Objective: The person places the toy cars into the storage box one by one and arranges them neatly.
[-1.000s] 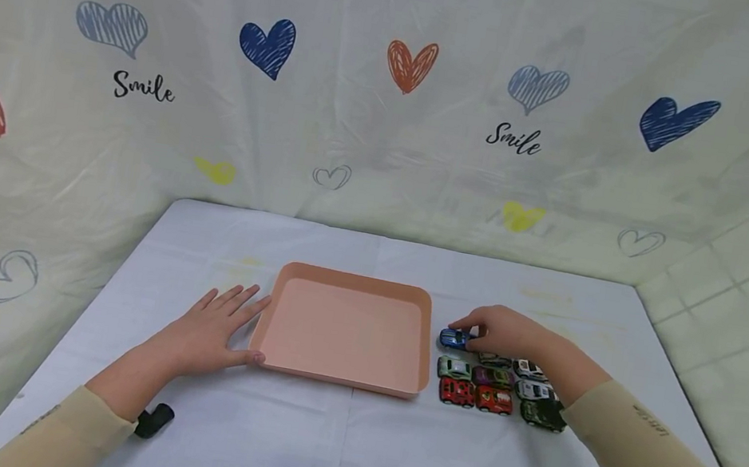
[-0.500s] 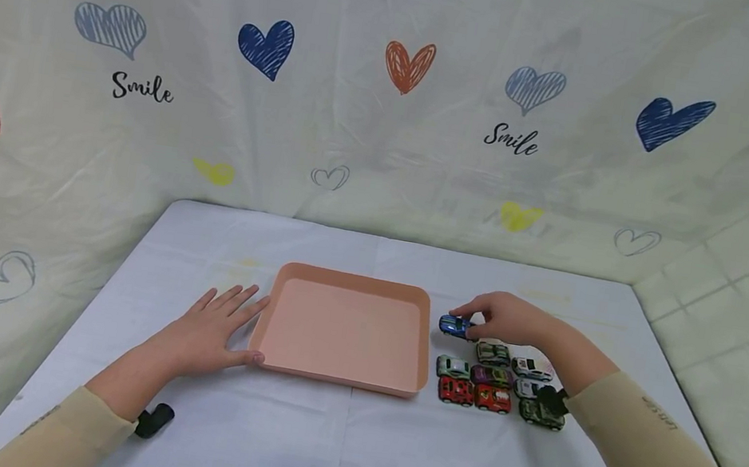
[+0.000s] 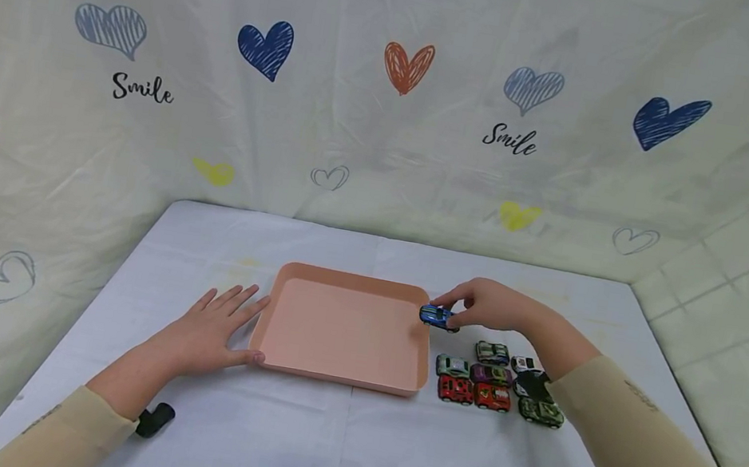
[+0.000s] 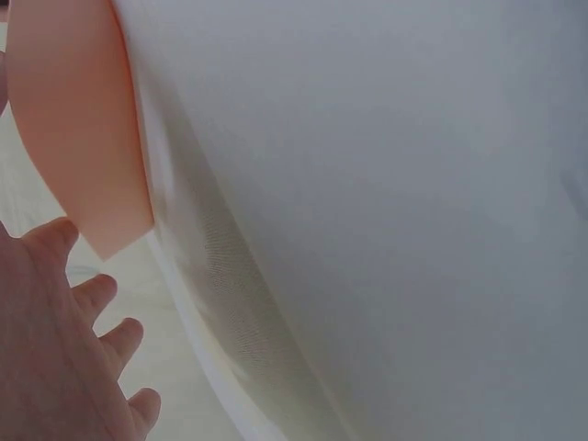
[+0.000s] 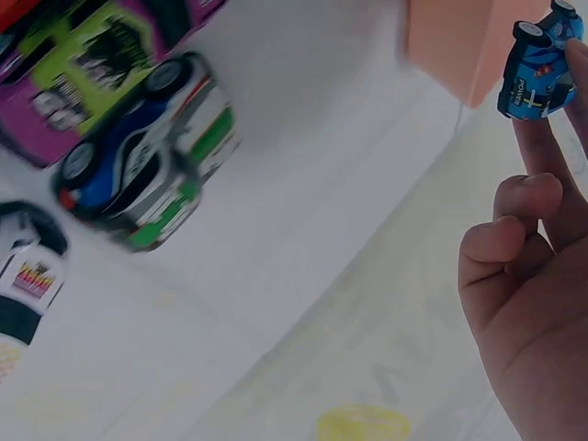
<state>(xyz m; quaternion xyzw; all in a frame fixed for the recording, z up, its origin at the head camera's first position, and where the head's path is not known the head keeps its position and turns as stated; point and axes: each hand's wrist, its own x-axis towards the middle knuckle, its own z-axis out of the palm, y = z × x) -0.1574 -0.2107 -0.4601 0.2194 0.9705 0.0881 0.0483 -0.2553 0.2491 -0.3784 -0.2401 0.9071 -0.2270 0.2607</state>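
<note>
My right hand (image 3: 497, 307) pinches a blue toy car (image 3: 435, 316) between thumb and fingers, at the far right corner of a peach-coloured tray (image 3: 352, 383). The right wrist view shows the blue car's wheels and side (image 5: 537, 81) at the fingertips, with the other fingers curled below it. With fingers spread, my left hand (image 3: 203, 333) rests at the tray's left side, its thumb at the near left corner. In the left wrist view the left fingers lie along the tray's wall (image 4: 83, 138).
Several toy cars stand grouped right of the tray: a pale green one (image 3: 453, 366), a purple one (image 3: 491, 375), red ones (image 3: 456, 391) and a dark green one (image 3: 541, 412). My right sleeve and wrist camera partly cover the white cars. A white cloth (image 3: 284, 446) covers the table.
My right hand has lifted the blue car from the group and carried it left and away from me to the tray's right edge. The left hand has stayed in place.
</note>
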